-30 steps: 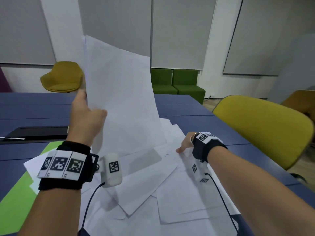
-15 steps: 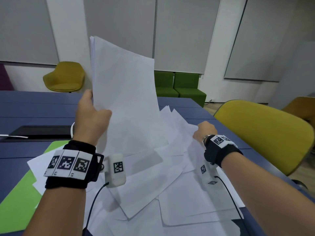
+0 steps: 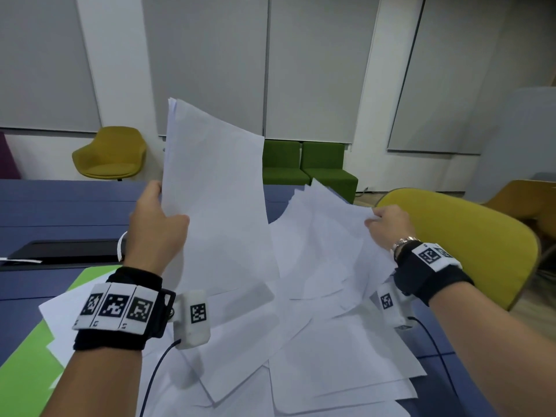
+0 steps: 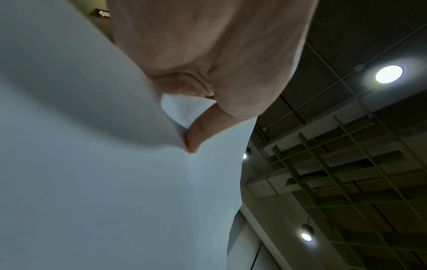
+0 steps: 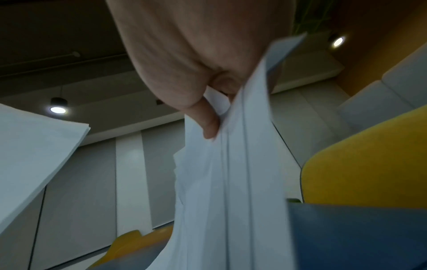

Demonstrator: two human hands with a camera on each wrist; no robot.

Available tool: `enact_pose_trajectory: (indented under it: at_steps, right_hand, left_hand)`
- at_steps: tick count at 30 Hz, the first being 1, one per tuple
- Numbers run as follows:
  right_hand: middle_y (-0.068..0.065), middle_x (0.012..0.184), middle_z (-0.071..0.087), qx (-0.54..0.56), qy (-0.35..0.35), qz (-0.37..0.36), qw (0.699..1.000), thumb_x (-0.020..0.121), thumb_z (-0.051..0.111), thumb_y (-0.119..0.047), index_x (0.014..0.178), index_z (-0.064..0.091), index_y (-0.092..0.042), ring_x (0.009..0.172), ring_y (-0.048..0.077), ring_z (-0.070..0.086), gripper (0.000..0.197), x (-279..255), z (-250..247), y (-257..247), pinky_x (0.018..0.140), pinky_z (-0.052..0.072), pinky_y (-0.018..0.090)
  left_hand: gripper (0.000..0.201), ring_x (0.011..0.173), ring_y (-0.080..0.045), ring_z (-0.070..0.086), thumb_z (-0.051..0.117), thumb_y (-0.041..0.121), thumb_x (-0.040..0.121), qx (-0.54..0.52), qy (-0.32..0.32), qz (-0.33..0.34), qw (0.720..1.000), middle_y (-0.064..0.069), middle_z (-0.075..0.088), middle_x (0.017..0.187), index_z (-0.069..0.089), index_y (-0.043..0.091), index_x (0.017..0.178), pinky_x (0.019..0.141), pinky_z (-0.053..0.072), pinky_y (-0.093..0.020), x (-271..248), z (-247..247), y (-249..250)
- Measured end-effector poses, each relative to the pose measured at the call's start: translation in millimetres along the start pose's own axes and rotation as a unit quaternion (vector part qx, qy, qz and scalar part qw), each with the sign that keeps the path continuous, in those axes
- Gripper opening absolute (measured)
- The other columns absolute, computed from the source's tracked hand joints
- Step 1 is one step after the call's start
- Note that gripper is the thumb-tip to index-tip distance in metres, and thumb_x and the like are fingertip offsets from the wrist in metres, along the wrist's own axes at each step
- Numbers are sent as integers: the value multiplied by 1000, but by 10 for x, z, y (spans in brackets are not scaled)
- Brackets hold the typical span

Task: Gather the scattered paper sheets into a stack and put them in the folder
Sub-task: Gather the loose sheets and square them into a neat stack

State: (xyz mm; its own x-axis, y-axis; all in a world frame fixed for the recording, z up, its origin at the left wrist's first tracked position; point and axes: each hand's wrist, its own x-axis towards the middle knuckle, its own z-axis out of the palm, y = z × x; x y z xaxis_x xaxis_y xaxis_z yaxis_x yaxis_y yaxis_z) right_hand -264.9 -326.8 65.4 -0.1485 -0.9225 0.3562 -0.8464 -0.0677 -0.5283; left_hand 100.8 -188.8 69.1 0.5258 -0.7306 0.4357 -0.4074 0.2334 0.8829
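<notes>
White paper sheets lie scattered at 6 o'clock; left hand pinches an upright white stack, right hand grips a splayed bunch, likely to slip loose.

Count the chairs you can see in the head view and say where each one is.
3, possibly more hidden. A mustard chair stands by the far wall on the left, a yellow chair sits just beyond the right hand, and another yellow chair shows at the right edge.

White paper sheets on a blue table (green folder beneath), yellow chair.
</notes>
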Motion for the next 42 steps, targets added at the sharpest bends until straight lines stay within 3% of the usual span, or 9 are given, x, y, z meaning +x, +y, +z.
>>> enact_pose_trajectory:
  at_steps: [6,10,13,21,25,27,31,35,42]
  right_hand:
    - [9,85,63,121,155,15,980,94,54,0,97,73,0,83,24,53,19,52,-416,-33,73,41,28]
    - [3,63,40,240,247,28,938,93,55,-4,62,52,-2,66,22,38,30,91,-660,-54,54,31,24]
    - [-1,66,42,383,263,54,884,80,62,-18,67,49,2,62,17,41,27,119,-624,-60,55,38,26]
    - [-4,68,61,591,123,104,790,90,66,-6,68,58,-13,52,7,52,24,-372,177,-369,46,45,18]
    - [5,69,37,574,93,84,809,86,66,-8,69,44,0,60,13,34,28,-653,594,-623,56,31,24]
    - [7,66,30,539,76,59,837,87,66,-15,65,38,-4,58,13,28,37,-753,716,-694,52,24,25]
    - [10,71,66,481,14,29,876,83,69,-13,83,66,-6,65,16,58,7,-833,695,-733,61,48,31]
    - [-5,122,63,474,-20,31,880,76,76,3,120,56,-22,117,18,58,54,-659,542,-624,92,49,39]
    - [6,118,74,590,-162,-17,791,82,71,5,124,64,-9,112,30,68,45,-472,253,-629,99,52,46]
  left_hand:
    - [48,97,-33,68,56,11,65,31,7,3,1000,8,70,102,55,35,107,88,57,-58,20,-28,-54]
    - [46,96,-34,66,56,0,73,47,14,1,999,7,69,99,54,33,106,88,56,-55,31,-17,-86]
    - [45,95,-34,63,52,-7,79,38,27,-9,999,6,65,94,55,26,109,85,55,-48,34,23,-134]
    - [34,75,-23,53,39,-12,82,-178,43,-130,975,-2,60,84,60,10,98,62,41,-29,-88,314,-110]
    - [6,90,-22,60,57,16,97,-266,7,-156,951,1,66,92,62,13,95,73,44,-32,-75,384,-97]
    - [22,98,-17,71,73,27,92,-285,-16,-149,947,2,76,104,67,13,108,79,52,-31,-101,405,-86]
    - [40,96,-27,75,72,-14,78,-214,-23,-103,971,-5,78,101,65,11,109,73,60,-32,-150,373,-90]
    - [54,105,-24,73,66,-21,79,-186,-76,-65,977,-1,77,112,64,18,117,90,59,-43,-121,327,-110]
    - [60,108,-21,72,56,-27,81,-179,-137,-44,973,-1,76,115,61,16,122,91,57,-38,-175,406,-77]
